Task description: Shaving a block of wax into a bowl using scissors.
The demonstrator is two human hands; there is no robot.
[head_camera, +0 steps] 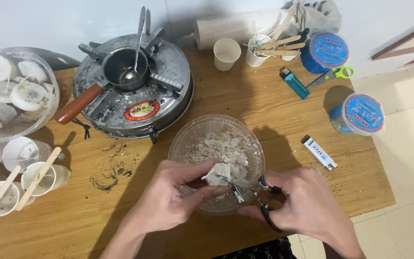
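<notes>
From the head camera, the left hand (168, 199) pinches a white wax lump (218, 173) over the glass bowl (188, 139) on the counter (245, 103). The right hand (307, 206) closes its grip on scissors (245, 184), blades pointing left into the lump. The blade tips are hidden behind the wax.

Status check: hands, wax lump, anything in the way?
Left hand pinching white wax lump over glass bowl. Right hand working scissors, blades at lump. Nothing in the way.

Gas stove (135, 86) with small pot (123, 67); blue lighter (294, 82); two blue-lidded tubs (360, 115); green scissors (334, 75).
</notes>
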